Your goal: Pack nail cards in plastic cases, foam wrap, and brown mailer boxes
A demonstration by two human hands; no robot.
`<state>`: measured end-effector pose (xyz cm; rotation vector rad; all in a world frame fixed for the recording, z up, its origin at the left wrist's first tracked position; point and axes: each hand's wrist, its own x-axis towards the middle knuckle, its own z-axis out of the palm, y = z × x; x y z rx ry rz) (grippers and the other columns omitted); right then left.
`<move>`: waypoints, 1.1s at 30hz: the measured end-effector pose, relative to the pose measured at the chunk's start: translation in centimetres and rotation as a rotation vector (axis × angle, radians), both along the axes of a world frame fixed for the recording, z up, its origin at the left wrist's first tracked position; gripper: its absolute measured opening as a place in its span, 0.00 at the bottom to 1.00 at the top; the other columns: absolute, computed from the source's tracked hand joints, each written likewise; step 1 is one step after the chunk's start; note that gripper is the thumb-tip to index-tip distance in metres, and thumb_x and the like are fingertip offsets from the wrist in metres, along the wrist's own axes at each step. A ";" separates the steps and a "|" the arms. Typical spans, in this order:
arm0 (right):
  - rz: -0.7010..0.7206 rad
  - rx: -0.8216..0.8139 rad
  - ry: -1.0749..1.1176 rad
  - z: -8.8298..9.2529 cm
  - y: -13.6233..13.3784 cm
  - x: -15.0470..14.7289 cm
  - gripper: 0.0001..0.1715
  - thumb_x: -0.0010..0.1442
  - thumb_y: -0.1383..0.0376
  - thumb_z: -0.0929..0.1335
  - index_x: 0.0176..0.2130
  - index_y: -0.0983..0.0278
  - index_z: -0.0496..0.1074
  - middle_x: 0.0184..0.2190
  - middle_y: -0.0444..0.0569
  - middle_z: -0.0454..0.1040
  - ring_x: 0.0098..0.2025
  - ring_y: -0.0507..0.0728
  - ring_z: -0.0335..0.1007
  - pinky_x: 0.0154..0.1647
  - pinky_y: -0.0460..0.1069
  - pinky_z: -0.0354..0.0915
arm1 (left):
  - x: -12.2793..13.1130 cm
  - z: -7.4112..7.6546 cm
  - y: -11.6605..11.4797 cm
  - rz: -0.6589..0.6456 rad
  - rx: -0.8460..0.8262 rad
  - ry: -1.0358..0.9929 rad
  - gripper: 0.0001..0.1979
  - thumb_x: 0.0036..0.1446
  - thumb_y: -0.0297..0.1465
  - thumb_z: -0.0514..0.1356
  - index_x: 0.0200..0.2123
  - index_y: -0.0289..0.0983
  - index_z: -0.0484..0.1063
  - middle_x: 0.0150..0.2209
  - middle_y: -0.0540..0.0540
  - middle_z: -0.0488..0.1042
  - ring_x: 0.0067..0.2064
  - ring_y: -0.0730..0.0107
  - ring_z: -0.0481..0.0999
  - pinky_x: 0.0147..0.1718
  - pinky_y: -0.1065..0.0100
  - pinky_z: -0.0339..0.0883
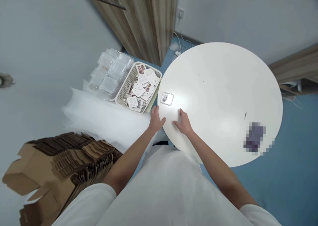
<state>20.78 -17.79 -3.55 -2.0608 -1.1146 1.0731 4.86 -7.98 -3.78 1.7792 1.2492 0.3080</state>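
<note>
A small clear case (167,98) with a printed card inside lies flat near the left edge of the round white table (218,87). My left hand (155,119) is at the table's left rim, just below the case and apart from it, with thumb and fingers spread and nothing held. Over the tabletop, to the right, my right hand (183,121) also has its thumb and fingers apart and holds nothing. Left of the table, a white basket (121,94) is filled with loose printed cards (139,88), some in clear wrapping.
Clear plastic cases (109,73) are stacked in bags behind the basket. White wrapping sheets (99,116) and a pile of folded cardboard boxes (57,163) lie at the left. A blurred dark purple item (255,136) sits at the table's right. Cables (181,42) run along the wall.
</note>
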 end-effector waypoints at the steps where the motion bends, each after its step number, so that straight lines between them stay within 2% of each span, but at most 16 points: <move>1: 0.025 0.002 -0.004 0.4 -0.9 0.1 0.43 0.52 0.60 0.65 0.61 0.60 0.43 0.56 0.56 0.52 0.58 0.62 0.50 0.56 0.62 0.53 | -0.5 0.1 -0.9 0.011 -0.008 0.010 0.35 0.48 0.32 0.59 0.58 0.38 0.50 0.61 0.38 0.47 0.62 0.50 0.45 0.56 0.48 0.47; 5: 0.139 0.008 0.027 1.5 -4.1 0.4 0.34 0.53 0.61 0.64 0.58 0.57 0.52 0.54 0.52 0.56 0.54 0.60 0.58 0.52 0.59 0.60 | -2.9 0.1 -5.3 0.062 -0.009 0.061 0.26 0.49 0.34 0.58 0.53 0.39 0.60 0.57 0.40 0.56 0.60 0.52 0.53 0.56 0.50 0.51; 9: 0.264 -0.028 0.093 1.6 -6.6 0.4 0.27 0.55 0.62 0.63 0.54 0.58 0.58 0.50 0.51 0.63 0.45 0.56 0.67 0.44 0.55 0.65 | -5.2 0.7 -10.0 0.100 -0.086 0.095 0.22 0.50 0.37 0.57 0.50 0.40 0.63 0.51 0.41 0.65 0.53 0.55 0.64 0.50 0.53 0.61; 12: 0.391 -0.070 0.141 1.4 -7.4 0.0 0.23 0.55 0.62 0.64 0.51 0.59 0.62 0.46 0.51 0.67 0.41 0.55 0.69 0.43 0.55 0.66 | -6.4 1.8 -12.6 0.151 -0.112 0.126 0.21 0.51 0.39 0.56 0.49 0.40 0.65 0.49 0.41 0.67 0.50 0.55 0.68 0.44 0.56 0.66; 15: 0.514 -0.086 0.194 1.5 -6.9 -0.8 0.22 0.54 0.62 0.65 0.49 0.59 0.64 0.44 0.50 0.69 0.39 0.55 0.70 0.41 0.54 0.67 | -7.6 2.8 -13.7 0.214 -0.066 0.154 0.20 0.51 0.39 0.56 0.48 0.40 0.66 0.48 0.41 0.68 0.49 0.56 0.69 0.42 0.58 0.67; 18: 0.607 -0.047 0.193 1.9 -5.1 -2.3 0.23 0.53 0.61 0.66 0.49 0.60 0.65 0.44 0.51 0.70 0.41 0.56 0.70 0.41 0.54 0.67 | -9.1 3.5 -13.8 0.276 0.001 0.177 0.20 0.52 0.39 0.56 0.48 0.40 0.65 0.48 0.41 0.68 0.49 0.56 0.68 0.42 0.59 0.67; 21: 0.713 0.021 0.103 2.4 -2.5 -4.4 0.25 0.52 0.59 0.67 0.50 0.62 0.65 0.47 0.54 0.69 0.49 0.59 0.66 0.48 0.56 0.63 | -10.7 4.1 -13.1 0.315 0.064 0.185 0.21 0.53 0.39 0.55 0.49 0.40 0.64 0.49 0.41 0.67 0.51 0.57 0.67 0.45 0.58 0.66; 26: 0.906 0.044 -0.066 2.4 3.3 -10.1 0.32 0.54 0.57 0.64 0.55 0.66 0.60 0.58 0.57 0.58 0.60 0.60 0.52 0.59 0.55 0.50 | -12.8 4.7 -9.9 0.286 0.080 0.215 0.23 0.53 0.37 0.54 0.52 0.36 0.61 0.55 0.40 0.62 0.56 0.58 0.61 0.54 0.59 0.57; 28: 0.936 0.011 -0.124 2.0 5.6 -12.8 0.33 0.56 0.58 0.62 0.58 0.69 0.55 0.61 0.57 0.52 0.62 0.59 0.46 0.61 0.54 0.46 | -13.3 4.3 -8.1 0.286 0.068 0.211 0.24 0.55 0.34 0.52 0.55 0.32 0.57 0.58 0.38 0.58 0.60 0.59 0.55 0.58 0.61 0.50; 31: 0.925 -0.081 -0.199 1.1 8.3 -16.3 0.36 0.58 0.61 0.60 0.61 0.72 0.47 0.63 0.59 0.44 0.64 0.59 0.39 0.62 0.52 0.42 | -14.3 3.0 -6.3 0.319 -0.084 0.191 0.28 0.56 0.32 0.48 0.59 0.30 0.49 0.62 0.37 0.48 0.63 0.62 0.45 0.60 0.63 0.43; 33: 0.888 -0.133 -0.254 0.2 9.4 -17.9 0.38 0.58 0.62 0.60 0.62 0.74 0.43 0.64 0.59 0.38 0.65 0.60 0.33 0.62 0.52 0.42 | -15.1 1.9 -6.1 0.363 -0.209 0.176 0.30 0.56 0.33 0.48 0.61 0.30 0.44 0.64 0.37 0.41 0.64 0.61 0.40 0.60 0.62 0.41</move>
